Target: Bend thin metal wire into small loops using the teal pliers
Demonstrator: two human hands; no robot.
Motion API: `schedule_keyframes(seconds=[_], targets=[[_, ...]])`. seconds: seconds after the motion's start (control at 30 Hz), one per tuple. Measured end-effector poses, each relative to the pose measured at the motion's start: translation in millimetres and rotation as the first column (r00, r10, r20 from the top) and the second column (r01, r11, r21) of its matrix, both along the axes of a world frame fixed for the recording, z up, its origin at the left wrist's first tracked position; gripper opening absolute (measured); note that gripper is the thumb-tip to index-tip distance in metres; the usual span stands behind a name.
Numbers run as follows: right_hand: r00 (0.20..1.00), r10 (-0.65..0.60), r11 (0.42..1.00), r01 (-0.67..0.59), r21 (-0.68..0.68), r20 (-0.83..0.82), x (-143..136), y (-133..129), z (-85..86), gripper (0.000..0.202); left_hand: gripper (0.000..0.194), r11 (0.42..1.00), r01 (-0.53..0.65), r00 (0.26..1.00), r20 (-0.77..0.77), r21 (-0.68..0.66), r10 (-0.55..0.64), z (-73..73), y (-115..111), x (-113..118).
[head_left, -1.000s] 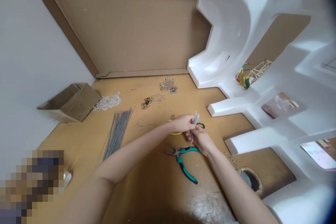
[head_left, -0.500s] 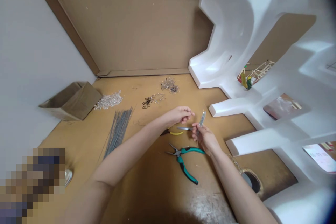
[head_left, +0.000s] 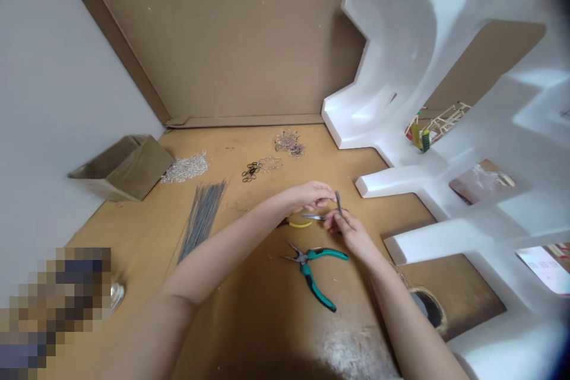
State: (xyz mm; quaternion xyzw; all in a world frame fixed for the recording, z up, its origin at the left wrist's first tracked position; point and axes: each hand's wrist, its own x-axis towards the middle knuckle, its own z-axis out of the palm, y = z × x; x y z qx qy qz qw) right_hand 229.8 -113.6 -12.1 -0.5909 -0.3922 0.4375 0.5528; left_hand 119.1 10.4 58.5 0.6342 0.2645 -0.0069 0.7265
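My right hand (head_left: 351,231) is closed around a small bundle of thin grey metal wires (head_left: 338,202), which stands nearly upright between thumb and fingers. My left hand (head_left: 315,195) meets the bundle's upper part from the left, its fingertips pinched together at the wires. Just below the hands lies a silver scissors-like blade (head_left: 314,217), partly hidden by the right fingers. Beside it is a tool with a yellow handle (head_left: 300,224), partly covered by my left hand. Nearer to me, long-nose pliers with teal handles (head_left: 307,262) lie spread on the table.
Many long grey wires (head_left: 202,217) lie left of my forearm. Behind are clear small pieces (head_left: 187,167), black rings (head_left: 252,172) and wire pieces (head_left: 289,142). A cardboard box (head_left: 129,169) stands left. A white moulded frame (head_left: 396,181) borders the right, near a round hole (head_left: 430,309).
My left hand has moved slightly right, so its fingertips now reach the wire bundle. The bundle in my right hand has turned more upright. The view has shifted a little.
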Motion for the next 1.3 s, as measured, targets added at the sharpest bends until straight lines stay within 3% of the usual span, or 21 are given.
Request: schedule_keyframes(seconds=[0.1,0.2,0.23,0.3,0.33,0.4,0.47,0.5,0.53,0.6,0.7,0.8,0.87,0.9,0.93,0.97,1.07,1.13,1.2,1.3], targets=[[0.989,0.125,0.992,-0.128,-0.025,-0.076,-6.1,-2.1,6.4,0.033,0.014,0.997,-0.081,0.997,0.001,0.020,0.081,-3.9,-0.5,10.7],[0.951,0.153,0.985,-0.168,-0.032,-0.269,-3.5,-4.4,8.7,0.026,0.010,0.983,-0.178,0.982,0.066,0.052,0.174,-8.0,0.8,13.9],[0.936,0.137,0.988,-0.154,-0.027,-0.324,-0.8,-4.8,8.8,0.024,0.008,0.967,-0.233,0.970,0.092,0.103,0.224,-9.9,1.6,12.2],[0.922,0.078,0.996,-0.087,-0.005,-0.380,5.6,-4.9,9.4,0.023,0.008,0.890,-0.312,0.950,0.140,0.333,0.281,-15.4,2.3,4.7],[0.919,0.049,0.999,-0.049,0.008,-0.391,8.6,-4.7,10.2,0.022,0.010,0.817,-0.289,0.957,0.147,0.500,0.249,-19.1,1.3,-0.5],[0.909,0.007,0.999,0.008,0.033,-0.418,12.5,-4.5,12.9,0.020,0.011,0.590,-0.003,1.000,0.020,0.807,-0.022,-28.2,-5.1,-11.4],[0.891,-0.002,0.998,0.031,0.057,-0.453,13.1,-4.9,16.4,0.018,0.013,0.253,0.316,0.916,-0.226,0.914,-0.330,-38.6,-17.0,-19.1],[0.880,0.003,0.997,0.032,0.066,-0.474,12.4,-5.3,18.1,0.018,0.016,0.106,0.362,0.881,-0.303,0.926,-0.363,-43.9,-23.8,-20.8],[0.868,0.011,0.997,0.029,0.073,-0.496,11.4,-5.9,19.5,0.017,0.018,0.061,0.369,0.872,-0.322,0.928,-0.369,-49.1,-30.4,-21.0],[0.847,0.025,0.996,0.022,0.082,-0.530,9.8,-7.0,21.2,0.016,0.021,0.027,0.370,0.866,-0.334,0.929,-0.371,-58.3,-40.3,-17.9],[0.827,0.018,0.995,0.041,0.092,-0.563,11.2,-7.7,20.6,0.015,0.018,0.042,0.378,0.865,-0.336,0.925,-0.374,-65.7,-40.9,-11.5],[0.807,-0.053,0.985,0.138,0.101,-0.588,16.5,-6.4,16.6,0.014,0.014,0.077,0.365,0.882,-0.318,0.928,-0.348,-61.8,-26.5,-12.0],[0.811,-0.134,0.973,0.216,0.079,-0.570,19.3,-4.8,12.5,0.017,0.011,0.183,0.319,0.921,-0.258,0.930,-0.292,-55.1,-15.8,-15.8],[0.817,-0.169,0.969,0.241,0.060,-0.552,19.6,-3.9,10.2,0.018,0.010,0.289,0.274,0.948,-0.206,0.917,-0.243,-51.7,-12.0,-17.6],[0.823,-0.194,0.967,0.253,0.040,-0.534,19.0,-2.9,7.9,0.019,0.009,0.435,0.204,0.974,-0.139,0.877,-0.178,-49.1,-9.8,-18.7],[0.829,-0.207,0.967,0.254,0.019,-0.519,17.4,-2.0,5.7,0.020,0.009,0.521,0.157,0.986,-0.104,0.839,-0.131,-47.4,-9.3,-18.8],[0.847,-0.188,0.979,0.201,-0.028,-0.498,7.6,-0.3,1.1,0.019,0.015,0.703,0.030,0.999,-0.001,0.710,-0.041,-49.7,-16.1,-13.4],[0.859,-0.157,0.987,0.153,-0.048,-0.487,0.2,-0.3,0.0,0.019,0.012,0.842,-0.127,0.990,0.117,0.524,0.077,-55.5,-23.2,-7.4],[0.881,-0.119,0.993,0.107,-0.052,-0.458,-5.0,-1.0,-0.3,0.020,0.009,0.890,-0.242,0.967,0.172,0.386,0.188,-62.2,-28.6,-2.6],[0.913,-0.084,0.996,0.075,-0.039,-0.400,-7.2,-2.0,-1.5,0.024,0.007,0.888,-0.282,0.957,0.173,0.364,0.233,-70.2,-31.9,0.0]])
